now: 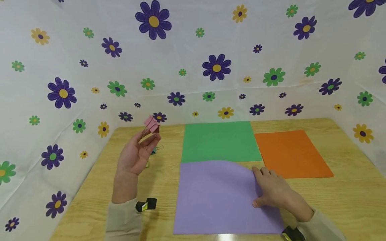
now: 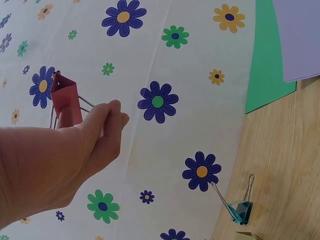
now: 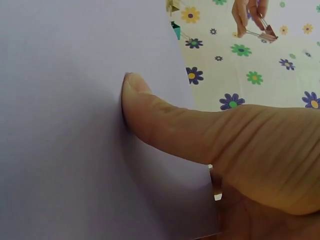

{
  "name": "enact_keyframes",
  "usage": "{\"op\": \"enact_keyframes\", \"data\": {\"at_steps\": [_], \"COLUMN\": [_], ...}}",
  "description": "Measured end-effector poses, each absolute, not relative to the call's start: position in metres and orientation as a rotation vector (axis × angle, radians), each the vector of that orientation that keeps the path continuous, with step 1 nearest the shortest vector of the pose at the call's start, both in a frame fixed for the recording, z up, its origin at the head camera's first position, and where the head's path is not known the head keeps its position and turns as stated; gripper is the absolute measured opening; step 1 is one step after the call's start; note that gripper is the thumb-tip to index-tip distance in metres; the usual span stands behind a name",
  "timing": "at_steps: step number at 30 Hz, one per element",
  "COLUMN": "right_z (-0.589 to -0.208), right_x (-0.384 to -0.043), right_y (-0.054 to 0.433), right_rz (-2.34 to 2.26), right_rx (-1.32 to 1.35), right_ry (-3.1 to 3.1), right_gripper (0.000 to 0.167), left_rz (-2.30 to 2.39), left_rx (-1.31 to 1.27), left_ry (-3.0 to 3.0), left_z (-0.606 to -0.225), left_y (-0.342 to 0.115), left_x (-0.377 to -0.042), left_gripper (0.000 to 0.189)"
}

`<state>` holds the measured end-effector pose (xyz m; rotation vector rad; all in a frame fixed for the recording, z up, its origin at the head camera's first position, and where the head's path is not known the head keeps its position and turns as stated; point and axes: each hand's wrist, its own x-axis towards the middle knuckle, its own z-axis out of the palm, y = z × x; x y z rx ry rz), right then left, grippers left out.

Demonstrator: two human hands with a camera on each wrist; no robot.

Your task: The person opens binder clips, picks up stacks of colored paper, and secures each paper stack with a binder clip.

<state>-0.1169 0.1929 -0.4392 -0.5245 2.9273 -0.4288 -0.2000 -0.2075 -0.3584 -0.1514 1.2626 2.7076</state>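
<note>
A pink binder clip [image 1: 151, 124] is held up in my left hand [image 1: 134, 155], its wire handles between the fingers and thumb. In the left wrist view the binder clip [image 2: 66, 98] looks dark pink, with its handles pointing back into the hand [image 2: 65, 155]. My right hand [image 1: 277, 190] grips the right side of a purple sheet [image 1: 214, 197], thumb on top and fingers around the far edge. The purple sheet [image 3: 65, 125] bends under the thumb in the right wrist view, where part of the right hand [image 3: 240, 145] hides the lower corner.
A green sheet [image 1: 221, 142] lies behind the purple one, and an orange sheet [image 1: 295, 154] to its right. On the wooden table [image 1: 346, 201] at left are a teal binder clip [image 2: 241, 212] and a yellowish one [image 2: 245, 236]. A flower-printed cloth [image 1: 187, 43] surrounds the table.
</note>
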Motion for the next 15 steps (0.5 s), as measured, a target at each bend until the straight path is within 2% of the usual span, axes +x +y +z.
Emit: {"op": "enact_keyframes", "data": {"at_steps": [6,15], "right_z": [-0.4403,-0.4415], "right_x": [-0.1195,-0.1203], "right_y": [0.1922,0.1913], "right_rz": [-0.605,-0.816], "right_rx": [-0.463,-0.351], "right_ry": [2.849,2.792], "right_gripper": [0.106,0.135], "left_rz": [2.705,2.712], "left_rx": [-0.138,-0.14], "left_ry": [1.253,1.244], "left_z": [-0.3592,-0.3588], "left_y": [-0.2081,-0.2104], "left_x": [-0.2003,-0.2008], "left_gripper": [0.029,0.027]}}
